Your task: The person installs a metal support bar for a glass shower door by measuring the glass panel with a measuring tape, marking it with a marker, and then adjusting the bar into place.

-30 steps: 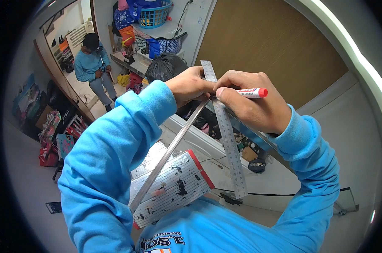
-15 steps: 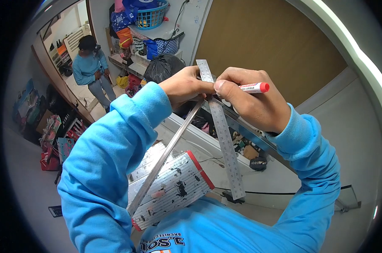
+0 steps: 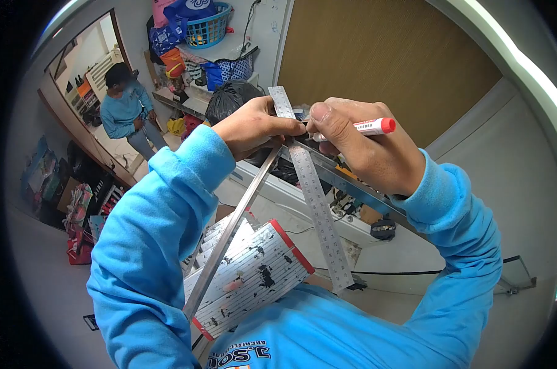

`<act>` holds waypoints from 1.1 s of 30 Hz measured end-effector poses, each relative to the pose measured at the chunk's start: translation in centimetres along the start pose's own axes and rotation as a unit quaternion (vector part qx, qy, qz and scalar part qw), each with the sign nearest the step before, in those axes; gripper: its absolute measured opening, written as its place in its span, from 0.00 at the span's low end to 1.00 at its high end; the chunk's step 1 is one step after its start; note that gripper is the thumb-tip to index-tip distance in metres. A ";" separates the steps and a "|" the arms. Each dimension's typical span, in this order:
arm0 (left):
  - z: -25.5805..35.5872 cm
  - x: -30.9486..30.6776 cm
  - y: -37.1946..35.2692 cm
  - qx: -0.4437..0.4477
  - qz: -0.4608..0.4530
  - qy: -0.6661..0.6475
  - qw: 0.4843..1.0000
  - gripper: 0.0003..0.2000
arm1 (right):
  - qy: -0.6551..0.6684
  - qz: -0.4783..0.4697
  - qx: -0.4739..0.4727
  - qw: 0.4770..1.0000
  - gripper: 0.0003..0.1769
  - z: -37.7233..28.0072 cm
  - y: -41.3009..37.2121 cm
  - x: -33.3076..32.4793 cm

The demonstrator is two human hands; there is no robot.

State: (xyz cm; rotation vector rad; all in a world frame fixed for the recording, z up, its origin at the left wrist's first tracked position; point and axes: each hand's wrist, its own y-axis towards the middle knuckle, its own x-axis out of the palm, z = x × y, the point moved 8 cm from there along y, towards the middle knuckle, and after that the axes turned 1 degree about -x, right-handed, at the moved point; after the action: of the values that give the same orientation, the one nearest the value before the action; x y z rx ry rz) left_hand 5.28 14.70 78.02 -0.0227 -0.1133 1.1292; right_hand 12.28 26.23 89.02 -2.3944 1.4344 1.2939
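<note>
My left hand (image 3: 257,128) pinches a steel ruler (image 3: 315,206) near its upper end, pressing it across a metal bar. Between the thumb and fingers of my right hand (image 3: 367,138) is a white marker with a red end (image 3: 375,126), its other end pointing toward the left thumb. The marker's tip is hard to make out. One thin metal strip (image 3: 232,227) slants down left from under the hands to my left sleeve. Another metal bar (image 3: 352,184) runs down right behind the ruler, toward my right sleeve.
A paint-spotted ribbed step with red edges (image 3: 247,280) lies below the hands. A person in blue (image 3: 128,111) is at the left doorway. Behind are a black bag (image 3: 232,101), a blue basket (image 3: 207,27) on a shelf and a brown panel (image 3: 383,52). A glass edge (image 3: 518,273) is at the right.
My left hand and the ruler have shifted slightly left in view. The right thumb has lifted apart from the left thumb, with the marker still held. The view has shifted a little.
</note>
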 end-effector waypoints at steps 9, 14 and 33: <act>-0.4 0.0 0.3 -0.016 -0.028 -0.016 0.999 0.30 | -0.050 -0.045 -0.012 0.998 0.13 -0.5 1.2 1.7; 0.1 0.3 -0.4 -0.029 -0.024 -0.022 0.999 0.31 | -0.075 -0.073 0.021 0.994 0.14 -0.3 1.4 2.1; -0.3 -0.2 0.3 0.045 -0.012 -0.007 0.999 0.21 | -0.126 -0.055 -0.015 0.990 0.12 -1.7 2.0 3.2</act>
State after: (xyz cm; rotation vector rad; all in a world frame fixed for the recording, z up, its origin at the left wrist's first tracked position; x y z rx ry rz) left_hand 4.90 14.64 77.71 0.0663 -0.0747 1.1104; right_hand 12.52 22.16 88.55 -2.1942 1.2046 1.5342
